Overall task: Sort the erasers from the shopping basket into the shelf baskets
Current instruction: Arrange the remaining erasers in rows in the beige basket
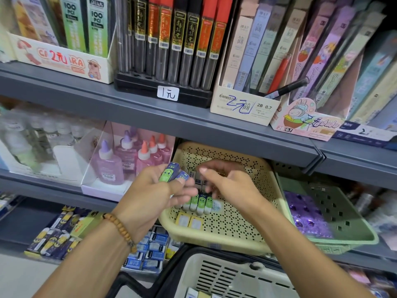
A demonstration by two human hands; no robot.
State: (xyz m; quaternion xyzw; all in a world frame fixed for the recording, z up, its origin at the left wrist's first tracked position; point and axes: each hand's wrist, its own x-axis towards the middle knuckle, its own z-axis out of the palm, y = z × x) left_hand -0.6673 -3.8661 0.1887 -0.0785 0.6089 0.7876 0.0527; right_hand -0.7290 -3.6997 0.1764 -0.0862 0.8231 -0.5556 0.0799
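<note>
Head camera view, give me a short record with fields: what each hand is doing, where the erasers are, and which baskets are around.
left hand: left hand grips green cartoon-face erasers
right hand: right hand over the cream basket, fingers curled; whether it pinches anything cannot be told
placed erasers: row of green-and-white erasers lying in the cream perforated plastic basket
neighbouring basket: green plastic basket to the right, holding purple items
source: white slotted shopping basket below, a few packs visible inside
</note>
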